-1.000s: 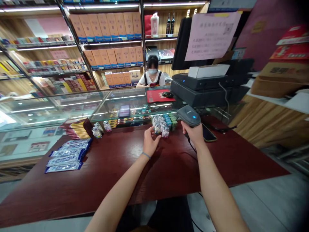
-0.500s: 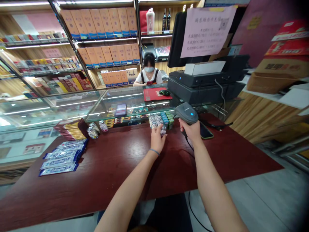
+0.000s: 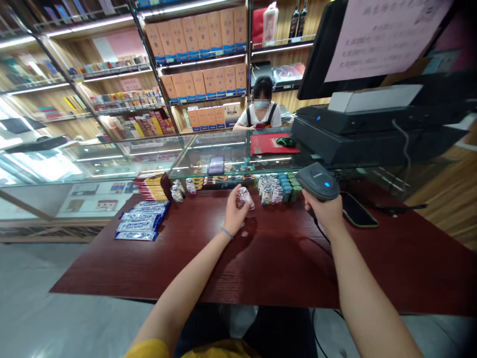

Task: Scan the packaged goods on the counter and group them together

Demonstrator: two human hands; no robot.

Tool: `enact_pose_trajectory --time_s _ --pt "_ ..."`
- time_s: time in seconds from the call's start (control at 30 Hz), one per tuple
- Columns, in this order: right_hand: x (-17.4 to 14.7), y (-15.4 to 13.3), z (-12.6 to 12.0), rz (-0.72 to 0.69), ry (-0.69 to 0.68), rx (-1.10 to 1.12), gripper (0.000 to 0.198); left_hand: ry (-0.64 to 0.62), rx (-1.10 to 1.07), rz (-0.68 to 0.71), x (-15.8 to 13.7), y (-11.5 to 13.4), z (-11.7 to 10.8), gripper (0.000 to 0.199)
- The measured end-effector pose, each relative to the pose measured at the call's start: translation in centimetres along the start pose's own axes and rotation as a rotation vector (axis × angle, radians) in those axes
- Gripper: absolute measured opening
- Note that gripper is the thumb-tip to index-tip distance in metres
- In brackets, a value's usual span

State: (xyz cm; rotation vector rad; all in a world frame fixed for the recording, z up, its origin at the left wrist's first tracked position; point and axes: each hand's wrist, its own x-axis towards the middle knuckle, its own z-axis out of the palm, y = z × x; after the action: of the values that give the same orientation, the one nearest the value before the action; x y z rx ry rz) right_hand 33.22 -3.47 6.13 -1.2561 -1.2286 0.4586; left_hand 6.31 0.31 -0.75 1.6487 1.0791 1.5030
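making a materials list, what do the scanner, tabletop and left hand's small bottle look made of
The scanner: probably plastic, matt grey with moulded curves. The tabletop: wood or laminate, glossy, showing grain. The small bottle: plastic or glass, shiny with glints; too blurred to tell.

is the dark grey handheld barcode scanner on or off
On, it seems: a blue light glows on top of the dark grey plastic scanner, gripped in the person's right hand.
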Motion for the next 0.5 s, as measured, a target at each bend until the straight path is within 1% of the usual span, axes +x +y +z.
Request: enact_pose_trajectory --time_s 0.07,0.13,0.2,0.27,0.37,0.43,0.5 --pt "-0.4 0.0 0.7 0.001 -0.019 -0.024 0.030 0.026 -0.094 -0.099 0.4 -0.9 -3.0 0.070" --pt "-1.0 0.0 1.6 -0.008 -0.053 -0.047 0.029 0.054 -0.187 -0.192 0.7 -1.6 -5.8 0.070" --pt "-1.7 0.0 2.7 -0.041 -0.114 -0.073 0.031 0.023 -0.310 -0.298 0.8 -2.1 -8.3 0.068" --pt "-2.4 -0.1 3.8 -0.092 -0.202 -0.091 0.039 -0.038 -0.433 -0.398 0.8 -2.3 -10.2 0.065" --pt "-3.8 -0.5 5.3 -0.161 -0.403 -0.155 0.053 -0.098 -0.523 -0.469 0.8 -2.3 -12.0 0.063" --pt "-4.6 -1.1 5.9 -0.209 -0.552 -0.279 0.057 -0.119 -0.534 -0.464 0.9 -2.4 -12.6 0.064" --pt "-5.3 -1.9 6.3 -0.303 -0.663 -0.430 0.058 -0.138 -0.550 -0.456 0.9 -2.5 -12.8 0.064"
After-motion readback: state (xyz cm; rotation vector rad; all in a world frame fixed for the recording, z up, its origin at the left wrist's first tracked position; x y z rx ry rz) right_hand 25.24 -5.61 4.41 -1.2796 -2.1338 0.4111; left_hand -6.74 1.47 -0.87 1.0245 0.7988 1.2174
